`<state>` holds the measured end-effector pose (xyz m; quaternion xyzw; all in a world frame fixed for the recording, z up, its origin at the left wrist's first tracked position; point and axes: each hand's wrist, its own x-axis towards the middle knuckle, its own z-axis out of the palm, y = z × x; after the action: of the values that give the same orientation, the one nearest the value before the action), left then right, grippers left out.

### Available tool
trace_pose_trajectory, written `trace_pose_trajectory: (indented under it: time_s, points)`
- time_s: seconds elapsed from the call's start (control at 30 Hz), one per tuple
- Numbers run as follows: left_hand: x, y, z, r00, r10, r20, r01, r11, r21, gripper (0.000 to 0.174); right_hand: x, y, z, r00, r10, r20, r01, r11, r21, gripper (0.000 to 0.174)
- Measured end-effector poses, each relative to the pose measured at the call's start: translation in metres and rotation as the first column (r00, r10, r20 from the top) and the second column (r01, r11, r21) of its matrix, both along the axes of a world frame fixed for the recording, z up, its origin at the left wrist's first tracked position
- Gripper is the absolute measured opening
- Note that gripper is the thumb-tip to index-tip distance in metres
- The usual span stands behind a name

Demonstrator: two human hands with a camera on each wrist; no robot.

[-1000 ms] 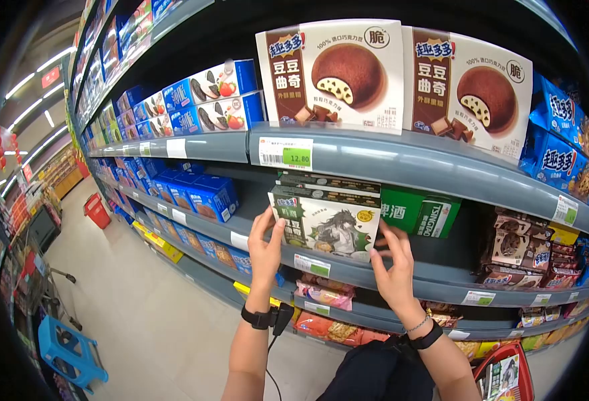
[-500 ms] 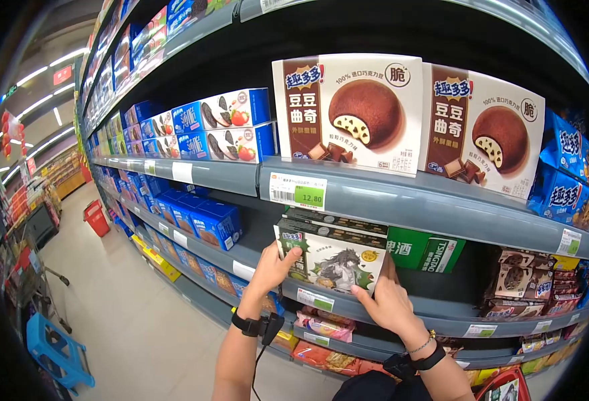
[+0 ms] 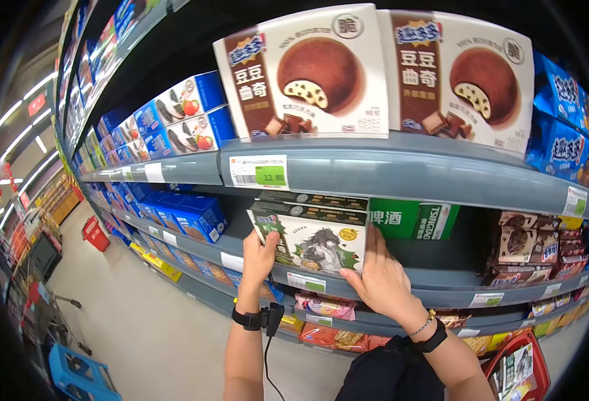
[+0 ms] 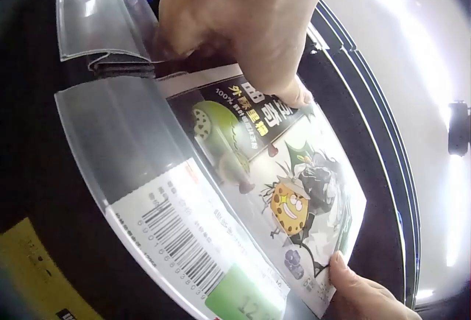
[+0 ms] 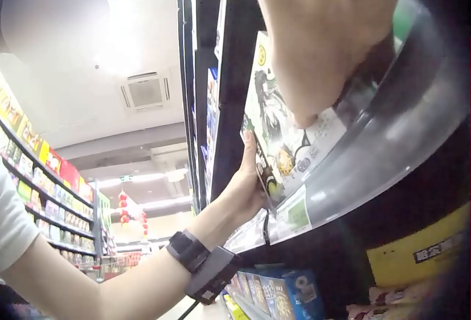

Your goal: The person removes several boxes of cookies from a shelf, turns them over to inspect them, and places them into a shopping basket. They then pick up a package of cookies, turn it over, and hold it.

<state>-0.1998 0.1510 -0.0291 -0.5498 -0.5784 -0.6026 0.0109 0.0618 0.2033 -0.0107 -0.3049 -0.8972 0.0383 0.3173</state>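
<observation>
A white cookie box (image 3: 311, 244) with a green label and a dark-haired cartoon figure stands upright at the front of the middle shelf, with more such boxes (image 3: 321, 199) right behind it. My left hand (image 3: 259, 257) grips its left edge, thumb on the front face and the other fingers round the side, mostly hidden. On the opposite edge my right hand (image 3: 382, 274) holds the box, its thumb at the lower right corner of the front and its fingers along the side. The left wrist view shows the box front (image 4: 294, 195) close behind the shelf's clear price strip (image 4: 118, 136).
Large brown-and-white cookie boxes (image 3: 301, 80) stand on the shelf above. A green beer carton (image 3: 411, 219) is just right of the boxes, brown cookie packs (image 3: 525, 244) farther right. A red basket (image 3: 541, 374) is at lower right, a blue stool (image 3: 80, 374) at lower left.
My right hand's spread fingers have closed in on the box's right edge. My left thumb has moved onto its front face. The head view has shifted slightly.
</observation>
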Motion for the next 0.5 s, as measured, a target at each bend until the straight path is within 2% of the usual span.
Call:
trace_pose_trajectory:
  time_s: [0.03,0.07,0.1,0.17,0.2,0.23,0.27,0.3,0.37,0.43,0.5]
  points:
    - [-0.001,-0.001,-0.001,1.000,-0.017,-0.010,0.017,1.000,-0.011,0.049,0.001,0.000,0.001,1.000,-0.005,0.001,0.005,1.000,-0.003,0.085]
    - [-0.004,-0.002,-0.003,0.997,0.047,-0.061,-0.049,0.998,-0.034,0.046,0.001,0.000,0.002,0.998,-0.025,0.058,0.027,0.999,-0.043,0.081]
    - [-0.005,-0.002,-0.003,0.989,0.095,-0.115,-0.101,0.994,-0.050,0.043,0.000,0.001,-0.002,0.991,-0.064,0.120,0.065,0.998,-0.003,0.070]
    - [0.000,-0.009,-0.004,0.969,0.237,-0.075,-0.246,0.957,-0.154,0.039,0.001,0.000,0.001,0.992,0.031,0.126,-0.010,0.987,-0.162,0.057]
    - [-0.021,-0.002,-0.025,0.915,0.338,-0.221,-0.366,0.925,-0.098,0.038,0.001,0.000,-0.001,0.998,0.027,0.061,-0.017,0.986,-0.168,0.053]
    - [-0.019,-0.002,-0.027,0.942,0.311,-0.127,-0.322,0.943,-0.079,0.037,0.002,-0.001,-0.005,1.000,0.016,-0.008,-0.017,0.985,-0.170,0.051]
    - [-0.028,0.000,-0.030,0.935,0.335,-0.118,-0.349,0.929,-0.126,0.034,0.003,-0.001,-0.005,0.999,0.036,-0.037,-0.042,0.977,-0.207,0.051]
    - [-0.051,0.004,-0.042,0.913,0.318,-0.256,-0.351,0.931,-0.096,0.032,0.003,-0.002,-0.005,0.996,0.054,-0.071,-0.069,0.969,-0.238,0.050]
    - [-0.107,0.020,-0.074,0.786,0.388,-0.480,-0.428,0.903,0.029,0.032,0.003,-0.001,-0.010,0.971,0.119,-0.208,-0.174,0.947,-0.269,0.049]
    - [-0.090,0.025,-0.055,0.784,0.378,-0.492,-0.427,0.904,0.014,0.033,0.017,-0.010,0.002,0.967,0.084,-0.242,-0.159,0.938,-0.307,0.052]
    - [-0.056,0.012,-0.024,0.787,0.409,-0.461,-0.425,0.902,0.074,0.034,0.020,-0.014,-0.011,0.877,0.083,-0.473,-0.182,0.969,-0.168,0.058]
